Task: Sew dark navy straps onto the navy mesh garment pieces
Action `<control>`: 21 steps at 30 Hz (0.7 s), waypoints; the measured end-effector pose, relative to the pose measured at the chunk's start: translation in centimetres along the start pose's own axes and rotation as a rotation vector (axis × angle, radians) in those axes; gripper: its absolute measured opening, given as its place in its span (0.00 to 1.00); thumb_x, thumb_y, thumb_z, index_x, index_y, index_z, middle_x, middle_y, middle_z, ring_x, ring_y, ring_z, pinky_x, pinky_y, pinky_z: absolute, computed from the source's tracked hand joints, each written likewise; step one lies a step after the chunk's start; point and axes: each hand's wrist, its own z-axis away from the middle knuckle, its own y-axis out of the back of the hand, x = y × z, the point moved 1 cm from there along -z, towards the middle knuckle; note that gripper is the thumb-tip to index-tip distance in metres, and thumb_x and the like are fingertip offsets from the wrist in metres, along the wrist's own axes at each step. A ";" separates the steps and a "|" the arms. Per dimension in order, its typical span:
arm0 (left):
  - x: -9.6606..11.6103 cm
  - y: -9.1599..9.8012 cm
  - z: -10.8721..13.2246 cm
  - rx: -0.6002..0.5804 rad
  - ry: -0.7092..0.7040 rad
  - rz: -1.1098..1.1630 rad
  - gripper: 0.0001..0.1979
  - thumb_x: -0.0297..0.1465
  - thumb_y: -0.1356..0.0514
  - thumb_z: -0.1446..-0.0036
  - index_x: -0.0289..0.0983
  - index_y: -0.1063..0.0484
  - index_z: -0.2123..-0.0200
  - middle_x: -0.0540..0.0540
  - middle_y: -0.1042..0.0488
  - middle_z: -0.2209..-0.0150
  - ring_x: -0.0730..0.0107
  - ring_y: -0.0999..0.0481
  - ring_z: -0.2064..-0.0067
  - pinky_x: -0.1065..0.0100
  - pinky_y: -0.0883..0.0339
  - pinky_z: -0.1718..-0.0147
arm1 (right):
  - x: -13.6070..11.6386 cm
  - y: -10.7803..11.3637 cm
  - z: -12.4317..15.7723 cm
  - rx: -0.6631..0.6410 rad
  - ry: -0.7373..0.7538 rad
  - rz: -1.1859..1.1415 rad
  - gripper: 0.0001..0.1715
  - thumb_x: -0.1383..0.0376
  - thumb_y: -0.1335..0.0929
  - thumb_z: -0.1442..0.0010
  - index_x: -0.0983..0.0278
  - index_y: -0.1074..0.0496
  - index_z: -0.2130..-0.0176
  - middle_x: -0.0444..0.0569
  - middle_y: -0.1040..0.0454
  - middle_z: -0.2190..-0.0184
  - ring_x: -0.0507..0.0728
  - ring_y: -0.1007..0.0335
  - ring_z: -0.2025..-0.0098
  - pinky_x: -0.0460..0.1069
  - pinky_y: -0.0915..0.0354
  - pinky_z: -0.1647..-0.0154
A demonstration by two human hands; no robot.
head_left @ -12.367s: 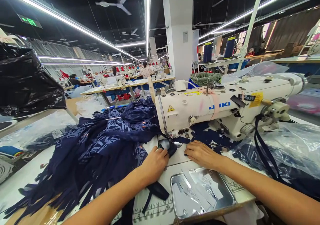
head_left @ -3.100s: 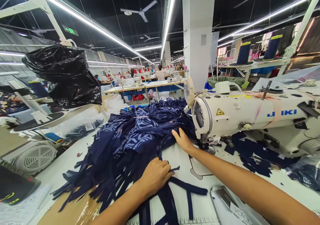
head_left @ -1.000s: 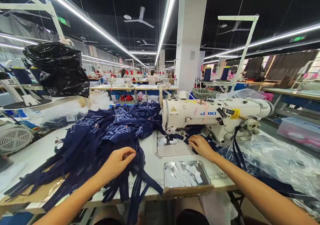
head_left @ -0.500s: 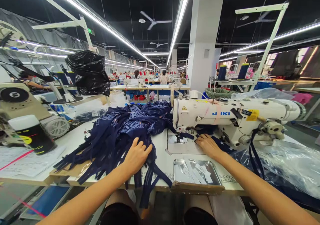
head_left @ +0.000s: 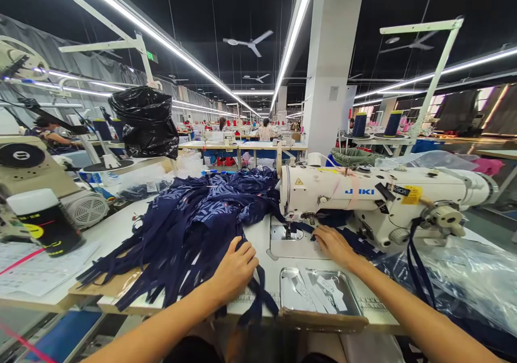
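My left hand (head_left: 238, 265) is closed on navy straps at the right edge of a heaped pile of navy garments (head_left: 202, 212), some of them leaf-patterned. Loose strap ends hang from under it over the table's front edge. Beside the needle plate, my right hand (head_left: 334, 249) pinches a narrow navy strap (head_left: 302, 227), which runs left under the presser foot (head_left: 288, 229). The fingertips are partly hidden by the hand itself. Above them extends the white sewing machine (head_left: 323, 188). More navy fabric (head_left: 359, 239) lies behind my right wrist.
A metal tray (head_left: 353, 298) with white labels sits at the front edge. Clear plastic bags (head_left: 476, 271) cover the right side. To the left stand a black spray can (head_left: 48, 225) and another machine (head_left: 24, 158). A black plastic bag (head_left: 143, 120) covers something on a stand.
My left hand has moved right and slightly down, its fingers curling in on the straps, and the hanging ends have shifted. My right hand has stayed near the needle. The view has tilted slightly up.
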 end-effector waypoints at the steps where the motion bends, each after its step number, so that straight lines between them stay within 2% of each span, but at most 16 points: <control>1: 0.0 0.1 -0.4 0.002 0.034 0.066 0.08 0.20 0.50 0.47 0.36 0.34 0.71 0.47 0.31 0.68 0.65 0.34 0.61 0.55 0.51 0.51 | -0.3 -0.2 -0.2 -0.005 -0.002 -0.026 0.17 0.73 0.44 0.41 0.63 0.29 0.67 0.49 0.28 0.67 0.56 0.33 0.64 0.48 0.41 0.64; 4: -0.3 0.2 -2.1 -0.033 0.122 0.260 0.08 0.20 0.52 0.48 0.36 0.35 0.70 0.48 0.31 0.70 0.68 0.33 0.67 0.60 0.46 0.57 | -1.2 -0.8 -1.1 -0.017 -0.001 -0.086 0.16 0.73 0.43 0.42 0.62 0.29 0.68 0.47 0.28 0.68 0.55 0.32 0.65 0.48 0.41 0.64; 7: -0.2 -0.3 -3.9 -0.095 0.128 0.404 0.09 0.19 0.51 0.53 0.36 0.36 0.70 0.49 0.30 0.70 0.68 0.32 0.68 0.63 0.45 0.63 | -1.5 -1.3 -1.9 -0.015 -0.032 -0.127 0.14 0.72 0.41 0.42 0.62 0.29 0.66 0.48 0.28 0.66 0.56 0.32 0.61 0.49 0.42 0.60; 11: 0.7 -0.9 -5.7 -0.089 0.110 0.541 0.13 0.18 0.52 0.55 0.36 0.34 0.68 0.49 0.28 0.70 0.69 0.32 0.69 0.63 0.46 0.61 | -1.6 -1.3 -2.4 -0.008 -0.182 -0.187 0.11 0.71 0.40 0.44 0.63 0.30 0.64 0.49 0.28 0.66 0.56 0.32 0.62 0.49 0.42 0.61; 14: 1.4 -0.9 -6.8 -0.113 0.172 0.647 0.10 0.20 0.50 0.54 0.37 0.32 0.71 0.50 0.28 0.72 0.69 0.33 0.69 0.66 0.45 0.64 | -2.0 -1.1 -2.1 -0.023 -0.239 -0.218 0.07 0.67 0.38 0.45 0.64 0.32 0.65 0.48 0.28 0.68 0.56 0.32 0.65 0.50 0.43 0.62; 18: 1.8 -0.3 -8.5 -0.200 0.273 0.820 0.05 0.24 0.46 0.54 0.36 0.33 0.78 0.52 0.32 0.77 0.71 0.35 0.71 0.71 0.45 0.70 | -2.2 -1.3 -1.3 -0.040 -0.127 -0.247 0.04 0.69 0.36 0.47 0.64 0.33 0.67 0.47 0.29 0.67 0.57 0.34 0.63 0.51 0.44 0.59; 21: 2.5 -0.5 -9.7 -0.250 0.276 0.921 0.11 0.30 0.45 0.50 0.36 0.40 0.83 0.54 0.39 0.82 0.75 0.39 0.76 0.73 0.48 0.75 | -1.6 -1.6 -0.9 0.001 -0.001 -0.285 0.05 0.72 0.37 0.45 0.64 0.32 0.67 0.48 0.30 0.67 0.56 0.35 0.63 0.49 0.43 0.61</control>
